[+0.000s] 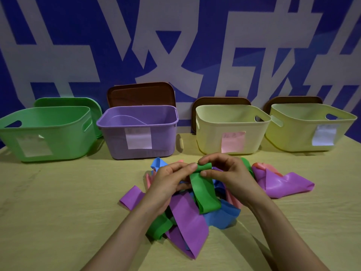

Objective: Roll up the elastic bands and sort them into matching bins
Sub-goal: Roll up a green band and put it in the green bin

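A green elastic band (205,190) hangs above a pile of purple, blue, pink and green bands (187,214) on the table. Its top end is curled into a small roll. My left hand (170,182) pinches the left side of that roll and my right hand (226,171) pinches the right side. Four bins stand in a row behind: a green bin (58,122), a purple bin (160,118), a cream bin with a pink label (213,122) and a yellow bin with a white label (293,122).
A crumpled purple band (283,184) with pink bands lies to the right of the pile. Brown and green lids (140,93) lean against the blue and white wall behind the bins. The wooden table (58,202) reaches to the near edge.
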Available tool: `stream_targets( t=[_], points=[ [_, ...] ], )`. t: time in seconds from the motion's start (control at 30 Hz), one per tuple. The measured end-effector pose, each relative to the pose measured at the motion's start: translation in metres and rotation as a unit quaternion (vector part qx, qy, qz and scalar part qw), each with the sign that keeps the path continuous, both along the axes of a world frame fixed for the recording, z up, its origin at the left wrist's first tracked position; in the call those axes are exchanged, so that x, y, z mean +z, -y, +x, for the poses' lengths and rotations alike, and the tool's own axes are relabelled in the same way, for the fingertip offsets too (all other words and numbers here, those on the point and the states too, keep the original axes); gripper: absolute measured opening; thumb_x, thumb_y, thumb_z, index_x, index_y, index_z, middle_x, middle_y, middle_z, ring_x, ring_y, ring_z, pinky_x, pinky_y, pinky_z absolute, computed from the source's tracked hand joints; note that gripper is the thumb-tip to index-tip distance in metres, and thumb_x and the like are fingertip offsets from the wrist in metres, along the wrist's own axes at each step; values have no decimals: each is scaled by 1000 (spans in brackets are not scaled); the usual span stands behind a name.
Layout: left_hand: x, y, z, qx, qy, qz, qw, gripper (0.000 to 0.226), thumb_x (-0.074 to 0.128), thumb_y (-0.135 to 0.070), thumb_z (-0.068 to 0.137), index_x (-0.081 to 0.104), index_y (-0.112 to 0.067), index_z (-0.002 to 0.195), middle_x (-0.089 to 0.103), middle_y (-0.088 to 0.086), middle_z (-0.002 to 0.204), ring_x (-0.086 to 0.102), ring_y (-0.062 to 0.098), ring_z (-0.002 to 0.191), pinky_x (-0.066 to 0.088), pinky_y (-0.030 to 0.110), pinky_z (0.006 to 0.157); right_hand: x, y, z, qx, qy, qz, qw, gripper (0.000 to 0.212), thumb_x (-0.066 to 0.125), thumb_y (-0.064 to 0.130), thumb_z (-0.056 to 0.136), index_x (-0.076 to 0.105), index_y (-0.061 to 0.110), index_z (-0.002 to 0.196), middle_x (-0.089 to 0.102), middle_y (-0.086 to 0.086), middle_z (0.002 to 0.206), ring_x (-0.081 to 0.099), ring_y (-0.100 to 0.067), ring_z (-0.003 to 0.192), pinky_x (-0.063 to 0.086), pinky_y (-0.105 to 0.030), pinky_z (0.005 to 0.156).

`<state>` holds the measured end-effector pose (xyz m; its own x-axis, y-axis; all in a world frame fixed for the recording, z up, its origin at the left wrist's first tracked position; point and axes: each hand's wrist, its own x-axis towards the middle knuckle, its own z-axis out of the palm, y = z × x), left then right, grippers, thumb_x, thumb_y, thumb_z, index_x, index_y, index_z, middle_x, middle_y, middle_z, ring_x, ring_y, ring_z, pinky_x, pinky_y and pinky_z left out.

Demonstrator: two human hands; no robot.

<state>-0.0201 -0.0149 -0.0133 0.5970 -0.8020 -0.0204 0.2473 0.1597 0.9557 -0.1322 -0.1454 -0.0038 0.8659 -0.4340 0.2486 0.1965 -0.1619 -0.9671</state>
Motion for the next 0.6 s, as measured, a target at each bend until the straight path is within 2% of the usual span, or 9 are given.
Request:
stream_targets(
  t=[0.1, 0.17, 0.27, 0.37, 0.43, 0.5, 0.6],
  points=[
    [-1, 0, 2, 2, 10, -9, 1000, 10, 68, -12, 79, 70, -6, 86, 74, 2, 82, 71, 18, 77, 55, 23, 63, -1, 0, 1, -6, -20, 4, 1000, 36, 70, 4, 76, 63, 10, 110, 68, -7, 104, 67, -16, 98, 55, -29, 88],
    [-1, -1, 2, 3, 15, -15, 1000, 14, 70, -10, 76, 69, -4, 89, 73, 8, 85, 71, 20, 80, 55, 24, 65, -1, 0, 0, -6, -38, 15, 999, 31, 66, 14, 80, 63, 9, 111, 69, -4, 101, 68, -11, 92, 55, -23, 80],
    [-2, -1, 4, 13, 21, -12, 1000, 18, 72, -8, 74, 68, -3, 90, 71, 11, 87, 71, 22, 83, 57, 25, 69, 0, -1, -1, 14, -60, -3, 998, 24, 62, 20, 84, 66, 4, 101, 72, 0, 87, 66, -4, 78, 50, -14, 66],
    [-4, 0, 4, 27, 32, -13, 999, 18, 75, -7, 70, 69, -6, 87, 71, 8, 88, 70, 23, 83, 58, 27, 71, 1, -1, -1, 15, -58, -2, 998, 27, 62, 24, 80, 67, 5, 98, 72, -2, 87, 67, -9, 82, 51, -16, 69],
    [-6, 0, 5, 38, 45, -7, 998, 20, 76, -10, 68, 70, -9, 87, 70, 13, 91, 70, 26, 86, 58, 30, 74, 0, -2, 0, 18, -44, 24, 999, 27, 63, 21, 79, 66, 3, 98, 72, -5, 88, 69, -13, 84, 53, -19, 71],
    [-7, 1, 5, 42, 45, 0, 998, 23, 75, -10, 71, 69, -10, 93, 69, 19, 97, 70, 28, 89, 58, 33, 77, -2, -4, 2, 11, -32, 55, 998, 28, 65, 19, 77, 66, 2, 99, 72, -9, 90, 69, -17, 86, 55, -23, 72],
    [-8, 3, 2, 17, 13, 10, 1000, 35, 76, -18, 68, 67, -12, 101, 71, 13, 99, 71, 23, 90, 57, 32, 77, -4, -5, 5, -6, -14, 77, 997, 32, 67, 18, 74, 65, 1, 101, 71, -15, 96, 69, -22, 88, 57, -29, 77]
  ],
)
